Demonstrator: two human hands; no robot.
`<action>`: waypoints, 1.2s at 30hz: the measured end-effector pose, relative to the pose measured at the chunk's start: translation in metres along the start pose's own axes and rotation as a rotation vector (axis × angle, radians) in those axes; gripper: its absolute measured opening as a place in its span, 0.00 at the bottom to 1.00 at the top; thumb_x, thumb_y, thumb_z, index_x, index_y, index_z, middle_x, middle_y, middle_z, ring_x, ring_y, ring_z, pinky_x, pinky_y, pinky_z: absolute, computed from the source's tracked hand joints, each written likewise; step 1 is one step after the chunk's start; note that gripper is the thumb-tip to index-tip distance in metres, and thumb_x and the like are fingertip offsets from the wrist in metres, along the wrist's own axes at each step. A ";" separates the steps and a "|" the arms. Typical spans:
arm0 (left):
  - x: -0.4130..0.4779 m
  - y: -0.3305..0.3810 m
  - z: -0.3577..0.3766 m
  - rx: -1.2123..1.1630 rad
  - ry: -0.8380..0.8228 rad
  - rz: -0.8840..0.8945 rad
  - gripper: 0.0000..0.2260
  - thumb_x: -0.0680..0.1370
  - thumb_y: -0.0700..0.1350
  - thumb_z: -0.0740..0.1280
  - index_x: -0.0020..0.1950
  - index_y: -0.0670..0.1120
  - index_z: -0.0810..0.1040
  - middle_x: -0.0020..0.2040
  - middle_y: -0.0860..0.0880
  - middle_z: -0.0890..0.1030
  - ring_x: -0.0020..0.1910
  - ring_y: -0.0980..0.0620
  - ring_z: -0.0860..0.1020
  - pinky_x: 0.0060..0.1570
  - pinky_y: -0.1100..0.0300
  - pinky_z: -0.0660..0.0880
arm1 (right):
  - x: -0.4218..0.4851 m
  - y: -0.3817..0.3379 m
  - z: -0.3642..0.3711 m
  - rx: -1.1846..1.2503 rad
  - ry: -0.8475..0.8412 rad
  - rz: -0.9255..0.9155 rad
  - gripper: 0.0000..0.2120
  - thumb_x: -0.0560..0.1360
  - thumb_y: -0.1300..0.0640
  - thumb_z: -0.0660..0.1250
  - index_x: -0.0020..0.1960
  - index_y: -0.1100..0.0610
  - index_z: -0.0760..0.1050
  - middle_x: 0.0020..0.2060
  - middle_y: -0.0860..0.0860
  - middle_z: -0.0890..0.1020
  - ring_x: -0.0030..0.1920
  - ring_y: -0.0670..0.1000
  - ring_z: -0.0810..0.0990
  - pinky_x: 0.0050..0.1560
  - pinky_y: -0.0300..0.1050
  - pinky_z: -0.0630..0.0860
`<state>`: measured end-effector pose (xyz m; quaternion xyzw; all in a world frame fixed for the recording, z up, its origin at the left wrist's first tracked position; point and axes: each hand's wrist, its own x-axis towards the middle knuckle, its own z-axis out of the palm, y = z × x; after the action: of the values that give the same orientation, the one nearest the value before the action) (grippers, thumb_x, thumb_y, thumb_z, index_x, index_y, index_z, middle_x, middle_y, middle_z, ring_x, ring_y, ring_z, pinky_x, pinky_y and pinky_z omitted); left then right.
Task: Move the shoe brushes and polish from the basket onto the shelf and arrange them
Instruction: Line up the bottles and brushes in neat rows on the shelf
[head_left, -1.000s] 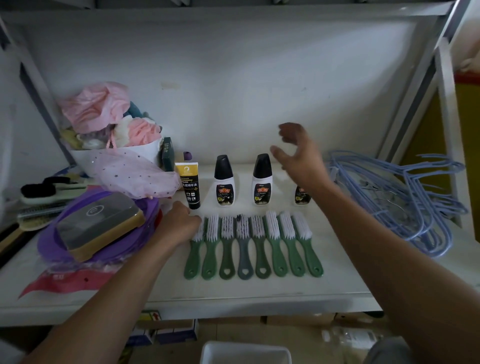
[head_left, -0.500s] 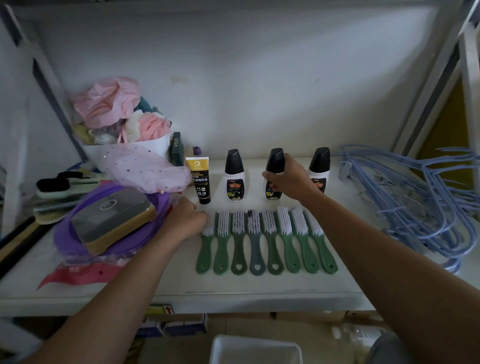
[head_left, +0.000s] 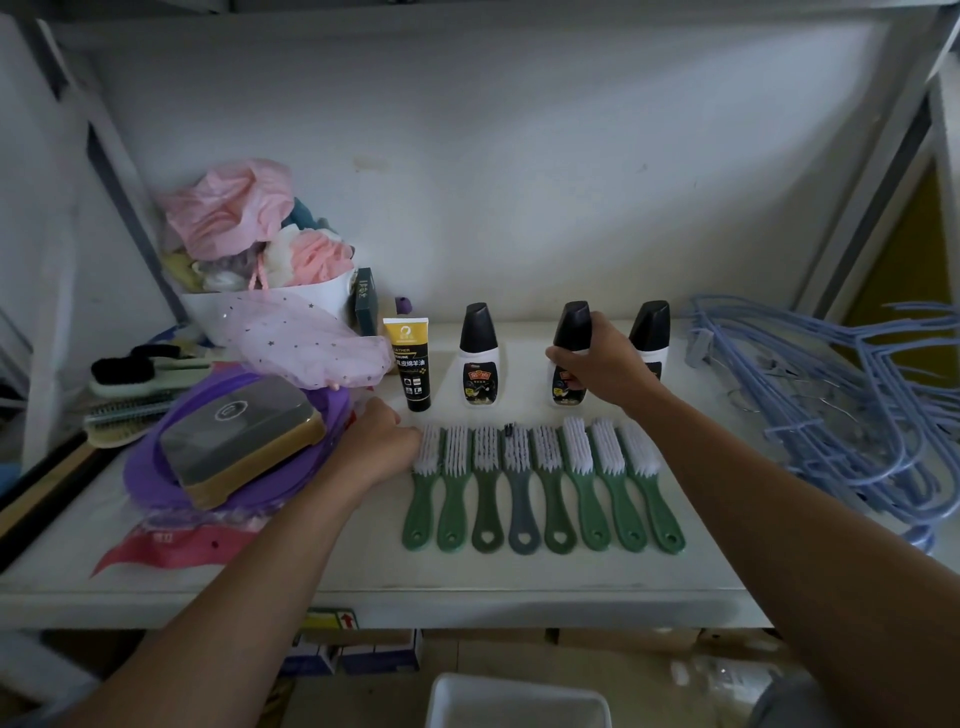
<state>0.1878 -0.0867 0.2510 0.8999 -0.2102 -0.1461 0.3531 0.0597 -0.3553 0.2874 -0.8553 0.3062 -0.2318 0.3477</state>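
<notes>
Several shoe brushes lie side by side on the white shelf, green handles toward me and one grey among them. Behind them stand a yellow-and-black polish tube and three white polish bottles with black caps. My right hand grips the middle bottle around its body. The left bottle and the right bottle stand free. My left hand rests on the shelf, its fingers curled against the bristles of the leftmost brush.
A purple bag with a boxed sponge lies left of the brushes. A white tub of pink bath items stands behind it. Blue hangers pile up on the right. A white basket sits below the shelf edge.
My right hand came down from the air onto the middle bottle and now grips it. The left hand has stayed by the leftmost brush.
</notes>
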 end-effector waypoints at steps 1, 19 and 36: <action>0.000 0.000 0.000 0.002 -0.001 -0.001 0.15 0.71 0.50 0.66 0.56 0.48 0.69 0.56 0.47 0.73 0.52 0.50 0.74 0.44 0.57 0.70 | 0.000 0.000 0.000 0.004 0.000 0.000 0.20 0.73 0.46 0.72 0.57 0.53 0.69 0.45 0.51 0.79 0.42 0.49 0.80 0.37 0.46 0.79; -0.017 0.008 0.002 -0.038 -0.015 0.011 0.15 0.76 0.47 0.65 0.61 0.46 0.68 0.46 0.54 0.71 0.44 0.56 0.73 0.35 0.59 0.67 | -0.022 -0.073 0.008 0.154 0.150 -0.435 0.23 0.76 0.51 0.70 0.69 0.51 0.69 0.62 0.45 0.79 0.61 0.42 0.77 0.60 0.39 0.72; -0.022 -0.012 -0.017 0.223 0.033 0.278 0.24 0.78 0.49 0.64 0.74 0.48 0.65 0.68 0.45 0.71 0.65 0.46 0.72 0.59 0.50 0.73 | -0.004 -0.062 0.089 0.099 -0.052 -0.148 0.21 0.73 0.50 0.73 0.60 0.53 0.67 0.46 0.50 0.77 0.43 0.54 0.81 0.41 0.53 0.82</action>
<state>0.1791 -0.0582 0.2575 0.8979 -0.3417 -0.0569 0.2714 0.1333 -0.2768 0.2745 -0.8632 0.2212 -0.2492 0.3792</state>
